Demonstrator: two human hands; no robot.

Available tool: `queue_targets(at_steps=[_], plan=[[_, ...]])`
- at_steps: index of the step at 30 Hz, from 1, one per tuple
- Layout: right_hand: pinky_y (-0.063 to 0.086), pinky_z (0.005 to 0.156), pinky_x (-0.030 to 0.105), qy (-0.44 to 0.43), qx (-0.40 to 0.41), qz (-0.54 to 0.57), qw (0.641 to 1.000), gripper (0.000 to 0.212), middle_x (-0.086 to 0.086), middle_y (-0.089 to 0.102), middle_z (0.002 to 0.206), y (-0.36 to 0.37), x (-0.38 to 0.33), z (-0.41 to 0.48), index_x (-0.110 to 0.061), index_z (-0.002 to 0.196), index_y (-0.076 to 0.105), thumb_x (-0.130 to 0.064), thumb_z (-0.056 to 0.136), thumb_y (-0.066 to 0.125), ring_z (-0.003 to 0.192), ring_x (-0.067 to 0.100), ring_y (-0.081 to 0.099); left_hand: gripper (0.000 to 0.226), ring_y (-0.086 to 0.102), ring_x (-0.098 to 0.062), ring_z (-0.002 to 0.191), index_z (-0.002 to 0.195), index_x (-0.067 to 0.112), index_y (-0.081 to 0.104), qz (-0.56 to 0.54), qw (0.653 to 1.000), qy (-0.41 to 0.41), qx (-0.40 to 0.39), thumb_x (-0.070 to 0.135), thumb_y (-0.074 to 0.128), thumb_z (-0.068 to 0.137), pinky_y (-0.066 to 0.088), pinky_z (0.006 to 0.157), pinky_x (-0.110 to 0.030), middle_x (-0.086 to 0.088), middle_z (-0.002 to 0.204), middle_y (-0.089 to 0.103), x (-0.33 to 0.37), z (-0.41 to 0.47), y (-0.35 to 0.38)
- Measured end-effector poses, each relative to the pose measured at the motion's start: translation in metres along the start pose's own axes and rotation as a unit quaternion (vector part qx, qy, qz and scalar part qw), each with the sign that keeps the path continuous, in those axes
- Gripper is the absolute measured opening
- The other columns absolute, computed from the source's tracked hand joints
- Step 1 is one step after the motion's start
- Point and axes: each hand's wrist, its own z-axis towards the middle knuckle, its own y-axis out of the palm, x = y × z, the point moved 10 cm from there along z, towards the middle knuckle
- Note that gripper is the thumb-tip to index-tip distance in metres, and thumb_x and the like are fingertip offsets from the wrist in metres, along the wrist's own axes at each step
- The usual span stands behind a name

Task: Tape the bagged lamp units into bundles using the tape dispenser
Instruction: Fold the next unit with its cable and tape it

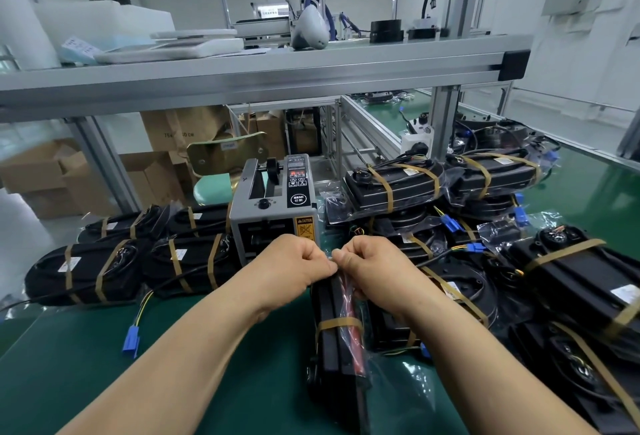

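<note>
The lamp pack (337, 348) stands on its thin edge on the green table (104, 382), right under the two hands and a little toward the person. It is black, wrapped in a see-through bag, with something red (353, 334) showing inside and one brown tape band (341, 323) round its middle. The left hand (298, 261) and the right hand (375, 268) meet just above the top of the pack, knuckles up. Both have curled fingers and both pinch a clear bit (333, 256) between them. It is thin and shiny, and it is too small to tell if it is tape or the edge of the bag. The grey tape dispenser (273, 212) sits just behind the hands, and the left hand covers its lower front, so the slot where tape comes out is hidden. Taped bundles (90, 271) lie in a row to the left of the dispenser. More taped bundles (394, 185) are piled on the right, some on top of others, so the ones below show only in part. The pack's bottom end runs out of the picture. The bundle nearest the right corner (571, 282) is cut off too. A blue plug (131, 341) on thin wires lies on the table near the left arm. The fingertips of both hands are tucked under – they cannot be seen. A metal shelf (242, 70) crosses above the table, and the things on it are blurry.
</note>
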Motion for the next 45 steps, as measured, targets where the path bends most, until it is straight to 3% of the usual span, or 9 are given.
queue_targets(at_steps=[6,12,16,25,30,35,38,42,45], plan=[[0.042,0.050,0.024,-0.001,0.001,-0.001,1.000,0.028,-0.003,0.056,0.061,0.000,0.001,0.001,-0.018,0.074,0.056,-0.028,0.100,0.058,0.051,0.009,0.048,0.024,0.047,-0.011,0.059,0.086,0.019,0.058,0.029,0.995,-0.022,0.098,0.040,0.071,0.083,0.037,0.056,-0.029,0.009,0.066,0.054,-0.015,-0.007,-0.006],[0.043,0.048,0.021,0.009,0.002,-0.010,1.000,0.026,-0.001,0.059,0.064,0.002,0.002,0.001,-0.017,0.079,0.060,-0.033,0.100,0.057,0.054,0.010,0.051,0.025,0.066,-0.026,0.092,0.089,0.016,0.061,-0.083,0.979,-0.074,0.172,0.040,0.067,0.084,0.055,0.085,-0.048,-0.005,0.094,0.069,-0.030,-0.012,-0.002],[0.046,0.055,0.028,0.021,-0.003,0.015,1.000,0.026,0.001,0.060,0.066,0.002,0.005,0.000,-0.015,0.082,0.061,-0.033,0.100,0.056,0.058,0.014,0.053,0.025,0.064,-0.019,0.079,0.091,0.014,0.060,-0.164,0.975,-0.071,0.131,0.037,0.071,0.087,0.053,0.074,-0.035,-0.009,0.090,0.069,-0.036,-0.013,0.008],[0.044,0.055,0.025,0.020,0.007,0.057,0.998,0.027,-0.012,0.055,0.052,0.003,0.004,-0.013,-0.019,0.075,0.058,-0.032,0.098,0.060,0.051,0.005,0.049,0.046,0.057,-0.024,0.080,0.108,0.019,0.058,-0.273,0.958,-0.079,0.046,0.017,0.084,0.071,0.047,0.076,-0.042,-0.007,0.084,0.054,-0.036,-0.036,0.020],[0.043,0.061,0.029,0.033,0.023,0.045,0.998,0.057,-0.011,0.055,0.069,0.006,0.002,-0.033,-0.020,0.085,0.057,-0.069,0.061,0.076,0.063,0.008,0.049,0.050,0.067,-0.023,0.085,0.099,0.028,0.059,-0.208,0.970,-0.042,0.117,0.037,0.083,0.056,0.059,0.082,-0.039,-0.007,0.093,0.066,-0.027,-0.064,0.017],[0.050,0.065,0.026,0.041,0.006,-0.027,0.999,0.085,-0.005,0.059,0.098,0.005,0.002,-0.047,-0.030,0.100,0.049,-0.078,0.035,0.075,0.085,0.012,0.058,0.034,0.057,-0.005,0.064,0.078,0.037,0.053,-0.142,0.981,0.005,0.135,0.050,0.071,0.052,0.053,0.063,-0.029,0.011,0.070,0.064,-0.017,-0.088,0.023],[0.050,0.078,0.031,0.033,-0.014,-0.060,0.998,0.089,-0.003,0.057,0.108,0.004,0.000,-0.053,-0.032,0.106,0.047,-0.074,0.034,0.079,0.093,0.013,0.056,0.029,0.060,-0.002,0.066,0.081,0.035,0.057,-0.170,0.979,0.017,0.113,0.037,0.074,0.058,0.053,0.066,-0.025,0.010,0.071,0.066,-0.020,-0.097,0.029],[0.053,0.072,0.026,0.050,-0.038,-0.094,0.994,0.076,-0.004,0.063,0.104,-0.004,0.003,-0.057,-0.034,0.105,0.045,-0.060,0.047,0.088,0.088,0.012,0.065,0.026,0.071,-0.014,0.089,0.101,0.012,0.065,-0.244,0.967,0.031,0.069,0.000,0.073,0.080,0.054,0.079,-0.019,-0.002,0.090,0.075,-0.030,-0.104,0.031],[0.057,0.065,0.020,0.060,-0.045,-0.110,0.991,0.051,-0.009,0.068,0.097,-0.009,0.004,-0.057,-0.036,0.106,0.047,-0.038,0.066,0.079,0.077,0.003,0.069,0.017,0.071,-0.014,0.093,0.100,0.015,0.068,-0.236,0.964,0.014,0.124,0.002,0.066,0.089,0.054,0.082,-0.018,0.004,0.095,0.075,-0.051,-0.108,0.011]])
